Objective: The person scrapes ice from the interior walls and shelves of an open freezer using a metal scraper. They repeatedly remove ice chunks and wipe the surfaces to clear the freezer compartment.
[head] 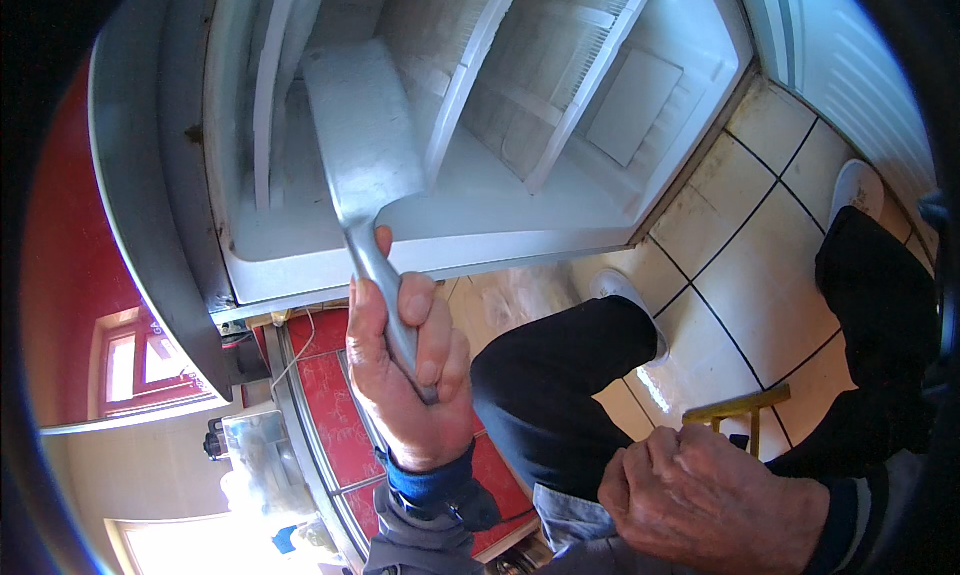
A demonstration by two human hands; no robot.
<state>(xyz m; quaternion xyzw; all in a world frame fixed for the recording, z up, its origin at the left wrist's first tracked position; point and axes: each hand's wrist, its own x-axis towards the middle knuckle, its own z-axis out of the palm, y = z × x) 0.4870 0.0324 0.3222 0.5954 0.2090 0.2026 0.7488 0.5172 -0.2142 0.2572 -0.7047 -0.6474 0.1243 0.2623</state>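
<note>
My left hand (412, 365) grips the metal handle of a broad-bladed, all-metal cleaver (367, 132). The blade points up and away, in front of the open white interior of a fridge or freezer (480, 185). Close to my lap, my right hand (705, 492) is curled with its back to the camera. Its palm is hidden, so I cannot tell if anything is in it. Just beyond its knuckles is a yellow frame-like object (739, 404), partly covered by the hand.
White shelves (469, 72) divide the cabinet. A curved red door (67, 230) stands out at left; a ribbed white panel (847, 57) is at upper right. Red-fronted cupboards (334, 410) and a clear plastic container (262, 455) are lower left. Tiled floor (735, 275) lies under my feet.
</note>
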